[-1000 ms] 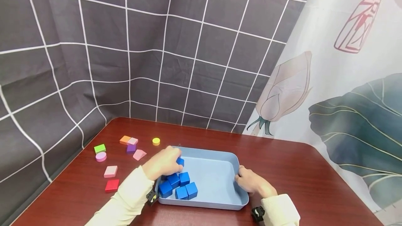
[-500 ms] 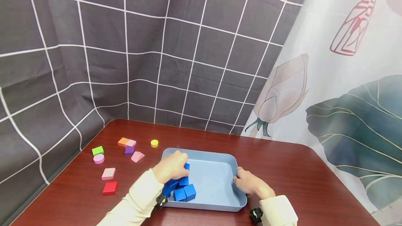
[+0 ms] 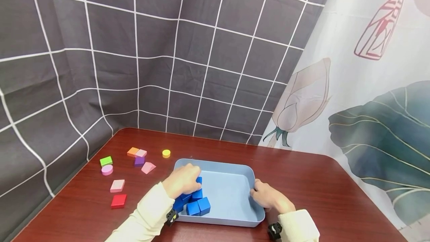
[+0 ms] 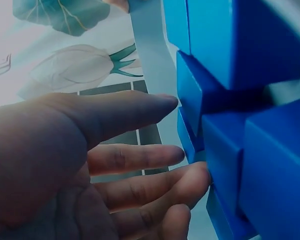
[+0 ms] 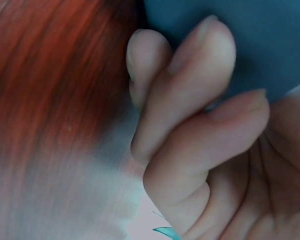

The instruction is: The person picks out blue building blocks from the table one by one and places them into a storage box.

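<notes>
My left hand [image 3: 183, 178] reaches over the left half of a light blue tray [image 3: 230, 188], beside a group of blue cubes [image 3: 203, 205]. Its thumb and fingertips lie right at one blue cube [image 3: 199, 179], partly hidden by the hand. In the left wrist view, the thumb [image 4: 155, 106] and fingers stretch loosely toward the cubes' faces, with a gap between thumb and index finger. On the tray's right side, my right hand [image 3: 267, 194] grips the wall. The right wrist view has its fingers [image 5: 190, 65] curled against the blue tray side [image 5: 275, 45].
Left of the tray, several loose blocks lie on the brown table [image 3: 302, 182]: red [image 3: 118, 201], pink [image 3: 117, 185], green [image 3: 106, 160], purple [image 3: 139, 160], orange [image 3: 133, 151] and yellow [image 3: 166, 154]. A grey grid curtain [image 3: 201, 47] hangs behind.
My left hand has moved right and slightly nearer from the tray's far left corner, bringing a blue cube close to the others. The right hand has stayed on the tray wall.
</notes>
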`<move>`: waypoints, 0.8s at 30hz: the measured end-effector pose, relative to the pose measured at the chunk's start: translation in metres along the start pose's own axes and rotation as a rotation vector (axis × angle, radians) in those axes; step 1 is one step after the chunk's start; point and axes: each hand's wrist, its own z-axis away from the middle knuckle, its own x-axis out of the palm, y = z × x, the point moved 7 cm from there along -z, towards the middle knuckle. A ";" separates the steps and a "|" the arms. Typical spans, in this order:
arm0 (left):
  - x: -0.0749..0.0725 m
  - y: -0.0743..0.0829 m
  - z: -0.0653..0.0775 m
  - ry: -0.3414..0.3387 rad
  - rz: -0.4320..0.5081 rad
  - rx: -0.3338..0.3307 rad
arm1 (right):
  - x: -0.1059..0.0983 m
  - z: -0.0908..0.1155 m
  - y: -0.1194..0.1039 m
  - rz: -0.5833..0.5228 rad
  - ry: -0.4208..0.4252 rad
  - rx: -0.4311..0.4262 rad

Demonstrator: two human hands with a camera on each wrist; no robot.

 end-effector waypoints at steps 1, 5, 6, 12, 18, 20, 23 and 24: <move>0.000 0.000 0.001 0.001 0.005 0.005 | 0.000 0.000 0.000 -0.004 -0.004 0.004; -0.001 -0.002 0.005 0.011 0.015 0.026 | 0.001 -0.001 0.001 -0.008 -0.005 0.004; -0.002 -0.003 0.007 0.013 0.018 0.025 | 0.001 -0.001 0.001 -0.005 -0.002 0.003; -0.014 -0.017 0.023 0.051 0.032 0.001 | 0.000 -0.001 0.001 -0.028 -0.021 0.011; -0.028 -0.037 0.042 0.063 -0.028 -0.066 | -0.005 0.004 0.008 -0.161 -0.096 0.022; -0.029 -0.045 0.047 0.041 -0.046 -0.090 | -0.007 0.006 0.011 -0.199 -0.125 0.009; -0.025 -0.060 0.055 -0.007 -0.057 -0.117 | -0.010 0.008 0.014 -0.215 -0.156 -0.048; -0.023 -0.065 0.057 -0.027 -0.050 -0.126 | -0.011 0.009 0.015 -0.218 -0.161 -0.066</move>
